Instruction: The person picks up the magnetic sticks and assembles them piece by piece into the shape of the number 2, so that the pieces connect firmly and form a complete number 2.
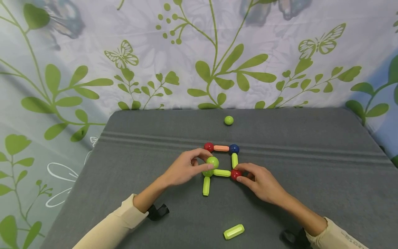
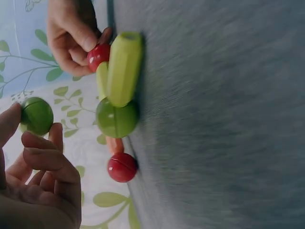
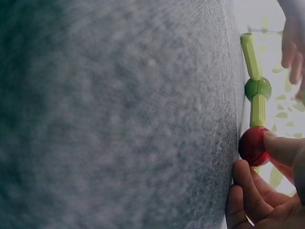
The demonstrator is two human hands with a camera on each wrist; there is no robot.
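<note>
My left hand (image 1: 188, 166) pinches a bright green ball (image 1: 212, 161) between thumb and fingers. In the left wrist view that ball (image 2: 36, 116) is held apart from the green corner ball (image 2: 116, 118) of a ball-and-rod piece on the table. With thumb and fingertips, my right hand (image 1: 262, 181) grips the red ball (image 1: 235, 174) at the near right corner. A green rod (image 1: 222, 173) joins these two corners, and another green rod (image 1: 206, 186) points toward me. Behind are a green rod (image 1: 234, 160), a blue ball (image 1: 234, 148), an orange rod (image 1: 221, 148) and a second red ball (image 1: 208, 147).
On the grey table (image 1: 140, 138), a loose green rod (image 1: 234, 231) lies near the front. A loose green ball (image 1: 228, 120) sits toward the back edge. Behind the table hangs a leaf-patterned cloth (image 1: 149, 52).
</note>
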